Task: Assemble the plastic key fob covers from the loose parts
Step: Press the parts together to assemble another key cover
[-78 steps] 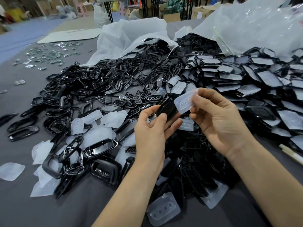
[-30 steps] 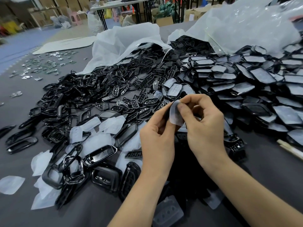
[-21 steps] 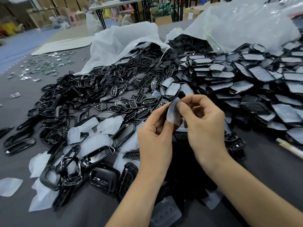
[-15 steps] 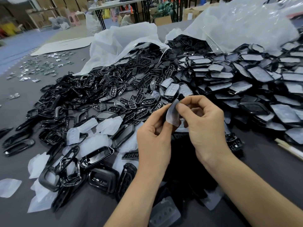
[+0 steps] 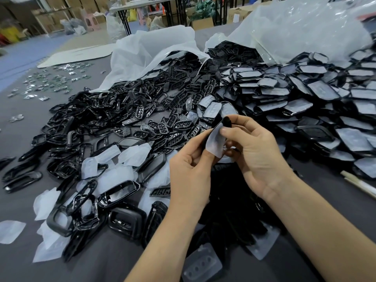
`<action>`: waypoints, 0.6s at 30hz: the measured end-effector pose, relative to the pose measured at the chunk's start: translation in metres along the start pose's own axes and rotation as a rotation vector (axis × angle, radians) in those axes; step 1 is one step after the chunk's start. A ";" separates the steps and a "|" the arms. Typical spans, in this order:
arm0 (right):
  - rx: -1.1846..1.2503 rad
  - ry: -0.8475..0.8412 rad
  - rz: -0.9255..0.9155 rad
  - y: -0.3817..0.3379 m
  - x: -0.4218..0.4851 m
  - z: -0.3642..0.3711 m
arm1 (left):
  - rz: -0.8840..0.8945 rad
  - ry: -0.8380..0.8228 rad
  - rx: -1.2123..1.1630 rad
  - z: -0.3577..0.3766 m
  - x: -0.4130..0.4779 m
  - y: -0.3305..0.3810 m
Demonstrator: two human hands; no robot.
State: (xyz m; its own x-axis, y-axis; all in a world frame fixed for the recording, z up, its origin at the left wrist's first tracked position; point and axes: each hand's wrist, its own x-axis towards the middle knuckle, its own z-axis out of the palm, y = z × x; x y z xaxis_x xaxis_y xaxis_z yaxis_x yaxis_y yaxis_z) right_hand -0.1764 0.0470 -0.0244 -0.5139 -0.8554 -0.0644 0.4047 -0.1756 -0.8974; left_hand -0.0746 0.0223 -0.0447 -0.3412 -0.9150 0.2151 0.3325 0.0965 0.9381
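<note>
Broadly, a grey table [image 5: 24, 139] carries a white bag [image 5: 150, 49] and a clear bag [image 5: 305, 27], a heap of black frames [image 5: 122, 110] spilling from them, with pad-faced covers [image 5: 305, 98] piled to the right. In front of the heap, the left hand [image 5: 189, 176] and right hand [image 5: 256, 151] meet with fingers curled. Both pinch a clear pad [image 5: 214, 142] upright against a black shell [image 5: 226, 121], whose tip shows above the right thumb.

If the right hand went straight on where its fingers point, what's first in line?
Right hand points up-left: first the translucent pad it pinches against the black cover, then the left hand gripping that cover. Likely no free travel.
</note>
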 end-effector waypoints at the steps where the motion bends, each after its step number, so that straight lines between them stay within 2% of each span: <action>1: -0.011 0.002 -0.004 0.000 0.000 0.000 | -0.003 0.005 0.002 -0.001 0.000 -0.001; 9: -0.164 0.002 -0.134 -0.003 0.000 -0.001 | 0.010 -0.023 0.002 0.000 0.000 -0.002; 13: -0.175 0.031 -0.142 0.000 0.001 -0.002 | -0.010 -0.047 -0.020 -0.002 -0.001 -0.003; 18: -0.235 0.034 -0.185 0.003 0.002 -0.004 | -0.042 -0.011 -0.037 -0.002 -0.001 -0.003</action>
State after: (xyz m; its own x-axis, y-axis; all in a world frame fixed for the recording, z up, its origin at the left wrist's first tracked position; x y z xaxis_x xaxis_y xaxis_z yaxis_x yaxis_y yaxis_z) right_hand -0.1788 0.0465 -0.0291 -0.5891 -0.8021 0.0983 0.1178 -0.2056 -0.9715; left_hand -0.0738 0.0221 -0.0477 -0.3647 -0.9137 0.1791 0.3503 0.0436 0.9356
